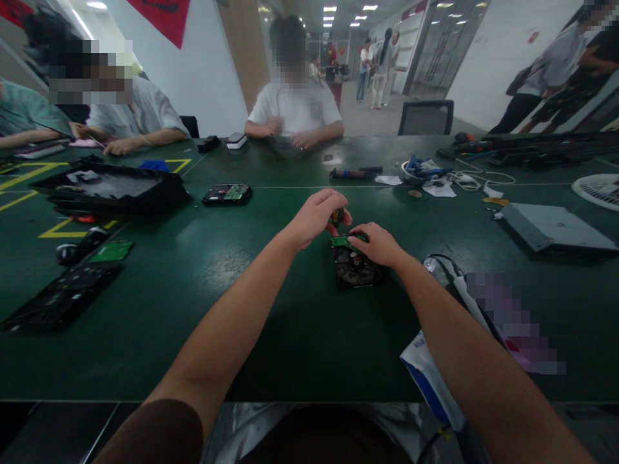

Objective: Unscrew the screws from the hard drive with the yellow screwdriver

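Note:
A hard drive (358, 267) lies on the green table in front of me, its green circuit board (340, 241) showing at the far end. My right hand (380, 245) is closed on the drive's far right side, fingers resting over the board. Just above the board's far left corner, my left hand (320, 216) grips what looks like a short screwdriver (337, 218) with a yellow-and-black handle. Its tip is hidden by the fingers.
A second hard drive (227, 194) lies beyond my left arm. At left are a black tray (111, 187), a loose green circuit board (112, 251) and a black casing (65, 296). A grey metal box (558, 227) stands right. A person (294, 106) sits opposite.

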Action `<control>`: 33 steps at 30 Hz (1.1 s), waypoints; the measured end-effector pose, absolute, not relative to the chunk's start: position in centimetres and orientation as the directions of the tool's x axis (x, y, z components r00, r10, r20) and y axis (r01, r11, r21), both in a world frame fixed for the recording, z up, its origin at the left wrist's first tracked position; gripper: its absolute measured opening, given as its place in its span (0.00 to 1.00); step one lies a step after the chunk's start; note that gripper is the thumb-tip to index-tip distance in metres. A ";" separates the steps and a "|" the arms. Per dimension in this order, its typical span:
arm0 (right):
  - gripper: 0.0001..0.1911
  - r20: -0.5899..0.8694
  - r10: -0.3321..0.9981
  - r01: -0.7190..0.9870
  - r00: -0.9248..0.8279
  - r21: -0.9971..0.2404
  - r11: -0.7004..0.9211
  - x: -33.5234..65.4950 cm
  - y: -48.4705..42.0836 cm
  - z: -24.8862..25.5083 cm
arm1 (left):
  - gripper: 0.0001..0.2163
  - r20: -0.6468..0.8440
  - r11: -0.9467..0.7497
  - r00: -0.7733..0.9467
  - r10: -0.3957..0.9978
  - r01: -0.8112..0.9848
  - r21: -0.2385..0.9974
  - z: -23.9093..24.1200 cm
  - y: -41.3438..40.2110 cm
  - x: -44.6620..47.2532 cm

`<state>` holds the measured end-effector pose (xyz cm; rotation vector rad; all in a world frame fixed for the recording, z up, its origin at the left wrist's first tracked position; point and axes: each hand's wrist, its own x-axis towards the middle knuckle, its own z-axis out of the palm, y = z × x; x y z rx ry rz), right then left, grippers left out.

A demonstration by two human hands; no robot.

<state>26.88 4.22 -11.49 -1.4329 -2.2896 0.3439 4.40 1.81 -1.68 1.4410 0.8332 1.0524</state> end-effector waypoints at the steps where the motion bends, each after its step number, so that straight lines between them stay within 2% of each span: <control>1: 0.16 0.213 0.898 0.796 -0.385 -0.416 0.440 26.9 4.3 -11.5 | 0.08 0.152 -0.136 0.337 0.929 -0.073 0.988 -1.8 1.9 4.4; 7: 0.16 0.210 0.887 0.780 -0.412 -0.422 0.462 27.1 4.5 -11.8 | 0.10 0.211 -0.216 0.199 0.957 0.003 0.976 -1.9 2.4 4.0; 16: 0.16 0.209 0.895 0.796 -0.393 -0.409 0.445 26.9 4.2 -11.5 | 0.09 0.149 -0.130 0.333 0.931 -0.078 0.988 -1.7 1.9 4.3; 24: 0.16 0.205 0.896 0.788 -0.394 -0.427 0.444 27.1 4.4 -11.7 | 0.07 0.205 -0.210 0.230 0.951 -0.004 0.978 -1.6 1.9 4.3; 33: 0.18 0.221 0.899 0.798 -0.379 -0.414 0.438 26.8 4.0 -11.4 | 0.07 0.123 -0.101 0.411 0.904 -0.074 0.992 -1.3 1.2 4.6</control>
